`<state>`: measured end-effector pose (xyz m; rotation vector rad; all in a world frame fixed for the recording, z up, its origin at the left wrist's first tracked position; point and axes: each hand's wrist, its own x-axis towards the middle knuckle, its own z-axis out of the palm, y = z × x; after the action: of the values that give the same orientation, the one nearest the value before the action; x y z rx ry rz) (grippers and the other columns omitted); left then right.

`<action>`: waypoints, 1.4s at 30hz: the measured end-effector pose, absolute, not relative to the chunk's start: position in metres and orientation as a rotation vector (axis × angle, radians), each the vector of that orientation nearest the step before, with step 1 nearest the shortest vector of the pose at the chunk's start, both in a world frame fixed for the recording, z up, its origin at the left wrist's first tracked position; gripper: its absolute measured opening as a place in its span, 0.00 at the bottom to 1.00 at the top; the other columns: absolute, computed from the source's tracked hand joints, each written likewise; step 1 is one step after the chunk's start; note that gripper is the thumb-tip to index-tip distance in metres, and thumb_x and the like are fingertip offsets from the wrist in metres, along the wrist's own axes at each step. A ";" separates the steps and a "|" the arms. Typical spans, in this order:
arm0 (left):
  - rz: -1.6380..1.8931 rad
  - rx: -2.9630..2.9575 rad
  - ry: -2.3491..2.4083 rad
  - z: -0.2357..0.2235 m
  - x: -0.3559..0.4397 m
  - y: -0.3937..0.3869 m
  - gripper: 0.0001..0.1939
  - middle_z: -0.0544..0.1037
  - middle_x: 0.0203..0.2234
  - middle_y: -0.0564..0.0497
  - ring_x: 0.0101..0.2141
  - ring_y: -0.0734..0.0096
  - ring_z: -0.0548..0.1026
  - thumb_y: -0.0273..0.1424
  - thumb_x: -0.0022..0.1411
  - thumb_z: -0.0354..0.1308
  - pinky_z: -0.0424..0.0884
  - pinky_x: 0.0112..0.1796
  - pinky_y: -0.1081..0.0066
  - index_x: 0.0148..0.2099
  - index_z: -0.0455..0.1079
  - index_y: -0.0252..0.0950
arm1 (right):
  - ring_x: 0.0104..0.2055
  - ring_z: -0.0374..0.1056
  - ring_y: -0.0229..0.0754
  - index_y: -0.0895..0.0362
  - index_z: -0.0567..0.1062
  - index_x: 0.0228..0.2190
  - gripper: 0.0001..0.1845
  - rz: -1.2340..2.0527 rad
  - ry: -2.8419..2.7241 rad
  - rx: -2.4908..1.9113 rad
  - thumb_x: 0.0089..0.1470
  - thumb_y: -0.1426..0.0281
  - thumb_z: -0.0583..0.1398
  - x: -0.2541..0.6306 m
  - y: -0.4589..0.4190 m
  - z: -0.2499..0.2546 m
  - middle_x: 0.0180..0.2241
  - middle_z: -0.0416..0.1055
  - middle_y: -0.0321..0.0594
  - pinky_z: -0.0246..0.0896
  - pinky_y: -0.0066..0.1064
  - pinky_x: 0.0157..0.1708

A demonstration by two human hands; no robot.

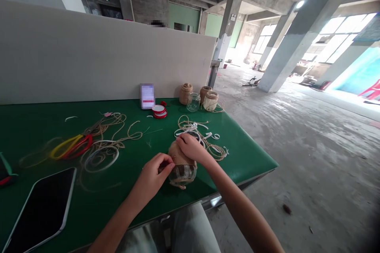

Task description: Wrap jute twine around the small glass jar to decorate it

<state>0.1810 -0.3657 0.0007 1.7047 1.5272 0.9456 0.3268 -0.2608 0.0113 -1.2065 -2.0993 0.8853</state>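
Glass jar [183,174], twine-wrapped: light, fragile, slick below; left hand [152,178] and right hand [191,148] clamped on wrapped part.

Black tablet [40,209] on green workbench [228,170]

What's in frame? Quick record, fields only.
left hand: pinching jute twine wound on a glass jar
right hand: gripping the top of the jar
jar: lower part bare glass, on a green table
nearby: loose twine, white strips
rest: scissors with yellow and red handles, tablet, phone, red ribbon roll, empty jar, twine-wrapped jars
setting: concrete-floored hall
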 end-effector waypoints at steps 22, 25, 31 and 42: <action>1.015 1.652 1.455 -0.002 0.167 -0.373 0.09 0.73 0.31 0.51 0.33 0.70 0.71 0.37 0.62 0.51 0.67 0.34 0.73 0.37 0.67 0.38 | 0.30 0.61 0.37 0.56 0.68 0.31 0.12 1.626 -1.487 -0.868 0.52 0.60 0.54 0.333 -0.261 -0.026 0.28 0.64 0.35 0.57 0.28 0.32; 0.999 1.591 1.429 -0.003 0.166 -0.371 0.10 0.73 0.31 0.51 0.33 0.69 0.71 0.38 0.62 0.51 0.68 0.34 0.73 0.37 0.67 0.38 | 0.29 0.59 0.36 0.55 0.67 0.31 0.12 1.587 -1.493 -0.878 0.53 0.60 0.53 0.335 -0.260 -0.031 0.27 0.62 0.34 0.56 0.27 0.30; 0.982 1.566 1.390 -0.003 0.163 -0.366 0.09 0.74 0.33 0.51 0.35 0.68 0.72 0.37 0.61 0.52 0.67 0.36 0.73 0.38 0.69 0.38 | 0.35 0.60 0.39 0.55 0.69 0.28 0.09 1.362 -1.616 -0.940 0.55 0.65 0.52 0.341 -0.256 -0.026 0.28 0.63 0.35 0.56 0.32 0.41; 0.960 1.351 1.228 0.001 0.167 -0.353 0.08 0.63 0.26 0.57 0.31 0.73 0.64 0.34 0.56 0.57 0.62 0.34 0.74 0.38 0.66 0.38 | 0.52 0.59 0.42 0.54 0.67 0.43 0.15 0.773 -2.121 -0.711 0.56 0.79 0.51 0.355 -0.323 0.018 0.47 0.64 0.42 0.56 0.37 0.53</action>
<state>0.1668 -0.3530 0.0011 1.3511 1.2281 0.9604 0.3551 -0.3231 0.0179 -0.7112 -2.1214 0.7734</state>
